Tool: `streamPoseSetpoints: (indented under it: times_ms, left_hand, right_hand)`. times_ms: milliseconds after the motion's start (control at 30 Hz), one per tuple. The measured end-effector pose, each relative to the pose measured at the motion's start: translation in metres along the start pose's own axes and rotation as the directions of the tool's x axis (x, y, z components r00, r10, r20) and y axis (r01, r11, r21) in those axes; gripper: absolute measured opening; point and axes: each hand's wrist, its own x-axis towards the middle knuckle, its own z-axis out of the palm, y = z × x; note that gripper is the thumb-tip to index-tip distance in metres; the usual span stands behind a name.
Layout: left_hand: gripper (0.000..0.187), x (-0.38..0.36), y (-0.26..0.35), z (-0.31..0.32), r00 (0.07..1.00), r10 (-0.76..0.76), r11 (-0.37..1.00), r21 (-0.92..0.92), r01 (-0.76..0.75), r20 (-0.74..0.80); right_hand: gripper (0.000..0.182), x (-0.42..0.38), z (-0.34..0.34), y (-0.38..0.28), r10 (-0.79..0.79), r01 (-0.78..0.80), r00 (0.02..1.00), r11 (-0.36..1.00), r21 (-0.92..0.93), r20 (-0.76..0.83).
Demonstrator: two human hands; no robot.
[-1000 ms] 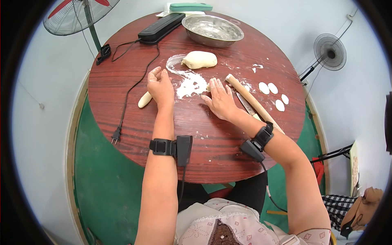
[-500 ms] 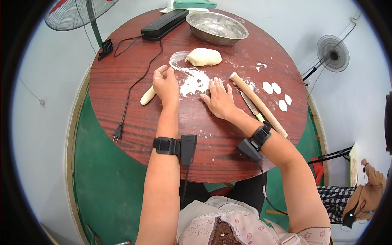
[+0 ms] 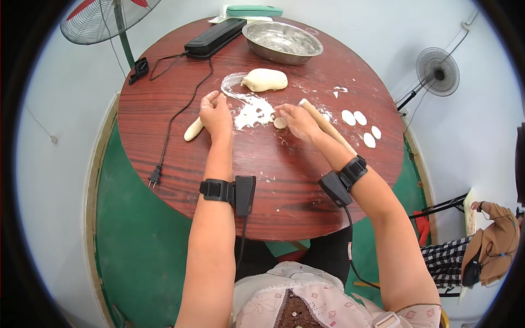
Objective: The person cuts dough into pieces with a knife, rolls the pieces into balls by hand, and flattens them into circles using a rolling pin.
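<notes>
My left hand (image 3: 217,116) hovers over the table with its fingers curled inward; whether something small is inside them is hidden. Beside its wrist lies a smooth dough roll (image 3: 193,129), partly covered by the hand. My right hand (image 3: 297,120) bends its fingers at a small flattened dough disc (image 3: 280,123) near the edge of the spilled flour (image 3: 255,112). Just right of that hand is a wooden rolling pin (image 3: 328,127), its near end behind my forearm. A larger lump of dough (image 3: 265,80) rests beyond the flour.
Several thin dough rounds (image 3: 348,117) lie at the right. A steel bowl (image 3: 283,42) and a black device (image 3: 215,38) with a cord and plug (image 3: 155,176) are toward the back. Fans (image 3: 438,71) stand around the round table (image 3: 262,210). Another person (image 3: 492,240) is at far right.
My right hand has gone from flat on the table to bent fingers, uncovering the dough disc. The knife beside the rolling pin is now hidden by my arm. My left hand stays curled.
</notes>
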Motion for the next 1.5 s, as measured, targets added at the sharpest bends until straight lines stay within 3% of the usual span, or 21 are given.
streamPoseSetpoints:
  times_ms: [67, 167, 300, 400, 600, 700, 800, 900, 1000, 1100, 1200, 1300, 1400, 1500]
  left_hand:
    - [0.023, 0.0, 0.0, -0.001, 1.0, -0.01, 1.0, -0.001, 0.01, 0.003]
    - [0.023, 0.001, -0.003, -0.001, 1.0, -0.013, 1.0, -0.015, 0.013, 0.008]
    - [0.022, 0.002, -0.002, -0.001, 1.0, -0.024, 0.999, -0.023, 0.024, 0.015]
    - [0.022, 0.003, -0.001, 0.001, 1.0, -0.023, 1.0, 0.0, 0.023, 0.014]
    - [0.02, 0.003, -0.001, 0.001, 0.999, -0.04, 0.999, 0.008, 0.039, 0.017]
    - [0.019, 0.004, -0.003, 0.0, 0.999, -0.044, 0.999, 0.01, 0.044, 0.023]
    - [0.018, 0.007, -0.006, 0.001, 0.999, -0.036, 0.999, 0.008, 0.036, 0.023]
    - [0.018, 0.007, -0.004, 0.0, 0.998, -0.054, 0.998, 0.012, 0.054, 0.019]
    - [0.019, 0.007, -0.003, 0.001, 0.998, -0.067, 0.998, 0.021, 0.067, 0.018]
    - [0.019, 0.008, -0.005, 0.001, 0.998, -0.063, 0.998, 0.022, 0.063, 0.027]
    - [0.019, 0.009, -0.008, 0.0, 0.997, -0.055, 0.998, 0.02, 0.054, 0.045]
    - [0.019, 0.009, -0.008, 0.001, 0.997, -0.049, 0.999, 0.012, 0.048, 0.053]
    - [0.018, 0.008, -0.007, 0.002, 0.998, -0.043, 0.999, -0.005, 0.043, 0.044]
    - [0.017, 0.008, -0.008, 0.002, 0.998, -0.044, 0.999, 0.007, 0.044, 0.044]
  right_hand:
    - [0.029, -0.001, -0.001, -0.002, 0.026, -0.025, 1.0, 0.999, 0.042, -0.014]
    - [0.023, -0.01, -0.006, -0.009, 0.013, -0.017, 0.996, 0.999, -0.044, -0.089]
    - [0.022, -0.007, -0.011, 0.0, 0.036, -0.04, 0.998, 0.996, -0.078, -0.058]
    - [0.022, -0.005, -0.004, 0.014, -0.21, 0.209, 0.978, 0.974, -0.083, 0.0]
    - [0.021, -0.016, -0.008, 0.002, -0.307, 0.272, 0.95, 0.902, -0.336, -0.052]
    - [0.02, -0.016, -0.025, -0.006, -0.103, 0.136, 0.989, 0.923, -0.359, 0.11]
    - [0.018, -0.006, -0.032, 0.004, -0.128, 0.194, 0.975, 0.888, -0.418, 0.182]
    - [0.016, 0.001, -0.032, 0.006, -0.066, 0.092, 0.992, 0.959, -0.269, 0.103]
    - [0.016, 0.007, -0.024, 0.0, -0.093, 0.088, 0.996, 0.948, -0.305, -0.001]
    - [0.016, 0.007, -0.011, 0.0, -0.242, 0.195, 0.959, 0.941, -0.276, -0.149]
    - [0.016, 0.003, -0.008, -0.01, -0.198, 0.153, 0.97, 0.949, -0.276, -0.14]
    - [0.015, 0.006, 0.001, 0.0, -0.343, 0.255, 0.914, 0.901, -0.351, -0.218]
    - [0.013, 0.012, 0.001, 0.005, -0.539, 0.357, 0.817, 0.749, -0.558, -0.202]
    - [0.011, 0.008, 0.004, 0.003, -0.537, 0.385, 0.833, 0.737, -0.556, -0.135]
